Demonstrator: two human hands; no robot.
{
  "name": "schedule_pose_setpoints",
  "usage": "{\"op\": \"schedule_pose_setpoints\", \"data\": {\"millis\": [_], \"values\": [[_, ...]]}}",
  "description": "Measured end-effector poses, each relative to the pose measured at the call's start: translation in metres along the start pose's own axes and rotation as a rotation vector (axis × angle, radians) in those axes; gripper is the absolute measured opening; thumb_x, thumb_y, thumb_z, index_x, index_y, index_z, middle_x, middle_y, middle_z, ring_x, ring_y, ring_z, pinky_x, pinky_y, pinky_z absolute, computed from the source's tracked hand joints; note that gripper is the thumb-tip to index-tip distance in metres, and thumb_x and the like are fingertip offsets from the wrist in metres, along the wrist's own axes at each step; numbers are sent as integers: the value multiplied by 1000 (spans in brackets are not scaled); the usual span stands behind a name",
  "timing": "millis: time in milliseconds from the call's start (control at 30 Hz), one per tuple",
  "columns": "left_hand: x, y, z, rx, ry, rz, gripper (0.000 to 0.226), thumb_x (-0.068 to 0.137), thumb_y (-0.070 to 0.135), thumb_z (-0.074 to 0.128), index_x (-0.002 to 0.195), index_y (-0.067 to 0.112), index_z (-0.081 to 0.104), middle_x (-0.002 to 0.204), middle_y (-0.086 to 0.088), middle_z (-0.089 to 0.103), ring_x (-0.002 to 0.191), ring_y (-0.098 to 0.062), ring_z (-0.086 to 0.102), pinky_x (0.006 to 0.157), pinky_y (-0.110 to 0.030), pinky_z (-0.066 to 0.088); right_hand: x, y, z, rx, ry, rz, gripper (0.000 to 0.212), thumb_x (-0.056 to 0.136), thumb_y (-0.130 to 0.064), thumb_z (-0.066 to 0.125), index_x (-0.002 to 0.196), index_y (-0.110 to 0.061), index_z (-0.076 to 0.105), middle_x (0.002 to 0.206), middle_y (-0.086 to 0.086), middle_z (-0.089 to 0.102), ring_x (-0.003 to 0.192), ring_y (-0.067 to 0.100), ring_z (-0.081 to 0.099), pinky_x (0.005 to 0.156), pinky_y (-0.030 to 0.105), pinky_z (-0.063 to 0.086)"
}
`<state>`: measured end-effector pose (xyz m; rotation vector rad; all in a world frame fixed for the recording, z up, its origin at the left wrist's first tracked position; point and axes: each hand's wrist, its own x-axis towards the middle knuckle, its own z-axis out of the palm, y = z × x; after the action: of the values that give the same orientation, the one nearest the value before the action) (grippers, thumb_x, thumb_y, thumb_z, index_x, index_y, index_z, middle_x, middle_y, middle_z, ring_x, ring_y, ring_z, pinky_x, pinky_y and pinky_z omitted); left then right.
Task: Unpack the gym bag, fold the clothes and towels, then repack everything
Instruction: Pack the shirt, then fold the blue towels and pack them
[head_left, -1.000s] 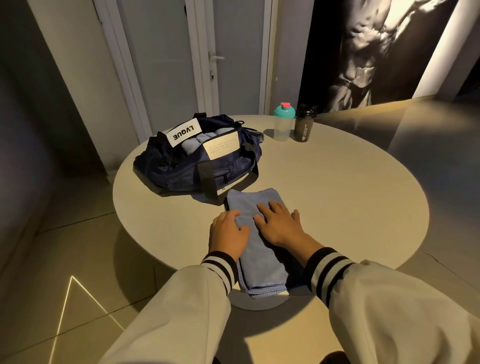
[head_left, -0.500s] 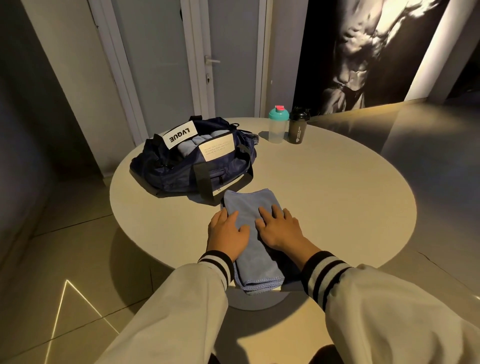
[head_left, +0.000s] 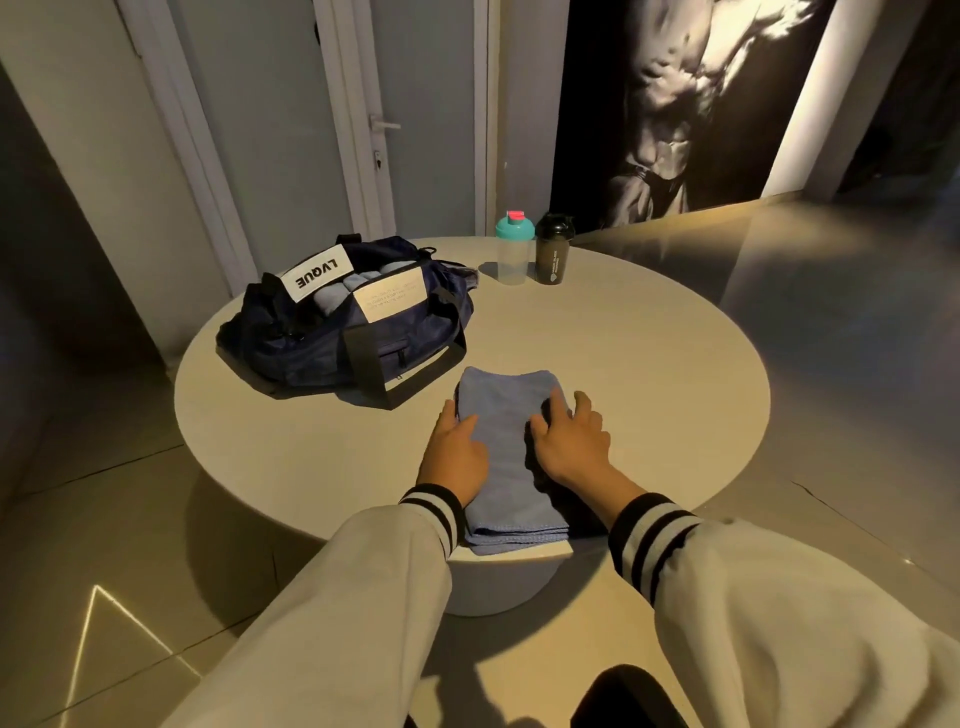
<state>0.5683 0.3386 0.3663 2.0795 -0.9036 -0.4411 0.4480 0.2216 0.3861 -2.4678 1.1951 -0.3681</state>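
Towel (head_left: 506, 457), folded on the table (head_left: 623, 364) under both hands, overhangs the rim behind the wrists, so with the left hand (head_left: 454, 460) and right hand (head_left: 571, 447) only pressing flat, fingers spread and gripping nothing, a backward slide would likely drag it off or splay its layers.

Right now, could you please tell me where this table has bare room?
The widest bare patch is the table's right half, between the towel, the black bottle and the rim. A narrower strip lies left of the towel. The gym bag crowds the rear left.
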Motion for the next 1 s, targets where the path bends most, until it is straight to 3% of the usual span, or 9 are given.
{"op": "schedule_pose_setpoints", "data": {"millis": [167, 267, 333, 467, 567, 667, 800, 933, 1000], "values": [[-17, 1, 1, 141, 215, 140, 37, 98, 15, 53, 126, 37, 62, 146, 11, 42, 133, -15, 33, 113, -35, 30, -17, 15, -3, -23, 81, -148, 34, 103, -19, 38, 121, -7, 63, 124, 15, 49, 114, 37, 44, 88, 41, 45], [-43, 9, 8, 293, 119, 331, 23, 93, 27, 55, 107, 41, 67, 120, 21, 56, 117, -10, 39, 97, -27, 20, -30, 24, 7, -26, 45, -180, 29, 101, -19, 39, 115, -12, 64, 114, 14, 58, 108, 38, 48, 78, 40, 41], [-56, 8, 12, 350, -19, 419, 26, 91, 42, 55, 115, 41, 65, 121, 21, 58, 119, -9, 43, 98, -26, 17, -34, 29, 5, 23, 44, -181, 23, 100, -20, 39, 106, -14, 60, 106, 13, 62, 106, 40, 53, 69, 38, 35], [-66, 2, 13, 381, -88, 441, 36, 94, 55, 56, 127, 41, 60, 133, 18, 53, 125, -9, 38, 108, -30, 20, -42, 39, -6, 28, -72, -96, 41, 106, -30, 30, 143, -28, 46, 140, 6, 55, 132, 29, 44, 96, 42, 31], [-73, -1, 12, 315, -47, 451, 25, 99, 47, 57, 115, 33, 69, 131, 15, 58, 125, -10, 45, 108, -28, 22, -51, 40, -13, 57, -120, -80, 43, 106, -33, 24, 142, -27, 46, 146, 0, 49, 135, 21, 41, 100, 41, 24], [-80, -2, 11, 219, -34, 445, 18, 97, 42, 62, 104, 30, 74, 124, 15, 63, 118, -9, 51, 107, -29, 29, -53, 40, -14, 88, -140, -95, 39, 105, -30, 20, 112, -17, 57, 124, 3, 57, 119, 23, 50, 87, 39, 26], [-84, -5, 9, 124, -1, 429, 12, 93, 35, 69, 92, 26, 76, 109, 13, 68, 104, -9, 58, 103, -38, 42, -57, 41, -10, 63, -100, -104, 29, 103, -27, 19, 82, -24, 40, 93, -1, 47, 95, 20, 49, 78, 39, 29], [-88, -4, 10, 155, 26, 422, 10, 93, 35, 68, 89, 27, 73, 101, 14, 66, 101, -11, 54, 101, -40, 40, -61, 39, -7, 23, -99, -121, 21, 100, -35, 23, 94, -27, 42, 96, -5, 44, 104, 19, 47, 82, 40, 27], [-91, -4, 11, 168, 21, 407, 10, 94, 38, 66, 89, 31, 71, 106, 14, 64, 105, -11, 51, 103, -41, 37, -61, 43, -6, 19, -122, -133, 34, 97, -45, 24, 121, -34, 47, 123, -6, 50, 126, 22, 42, 94, 45, 28]]}}
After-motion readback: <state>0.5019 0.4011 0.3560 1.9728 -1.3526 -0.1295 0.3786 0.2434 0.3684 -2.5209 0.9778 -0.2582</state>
